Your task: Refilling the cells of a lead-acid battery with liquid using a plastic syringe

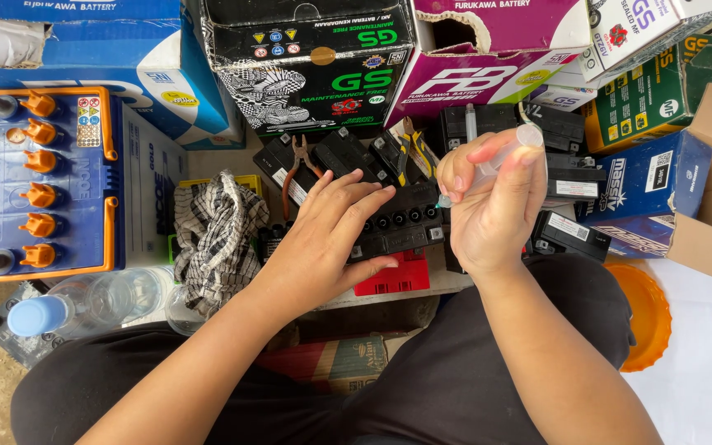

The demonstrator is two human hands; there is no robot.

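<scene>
Between the hands: small black battery (397, 222) with six open filler holes in a row.
Left hand (323, 243): flat on the battery, fingers spread, gripping nothing.
Right hand (492, 206): fingers closed round one clear syringe (500, 156), tip just above the battery's right edge.
Room: crowded; cardboard boxes (311, 62) far, big blue battery (43, 185) with six orange caps left.
Pliers: two (298, 169), far side.
</scene>
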